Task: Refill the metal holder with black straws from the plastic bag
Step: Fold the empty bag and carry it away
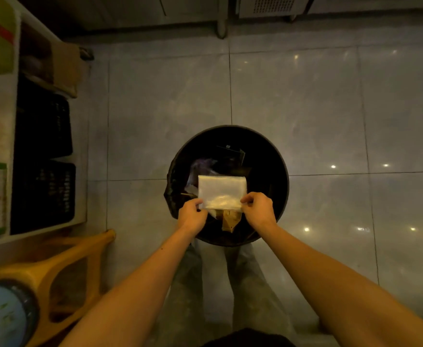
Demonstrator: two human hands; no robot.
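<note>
A folded clear plastic bag (221, 190) hangs flat over the open mouth of a round black bin (278, 171) on the floor. My left hand (192, 214) pinches the bag's near left corner. At the near right corner my right hand (258, 209) pinches it too. No straws show inside the bag. Neither the metal holder nor any black straw is in view.
The bin holds rubbish, among it a brown paper scrap (230, 220). A white shelf unit (2, 116) with black crates (42, 151) stands at the left, a yellow stool (62, 266) at lower left. Grey floor tiles (305, 96) spread beyond the bin, and steel cabinet legs (221, 23) rise at the far edge.
</note>
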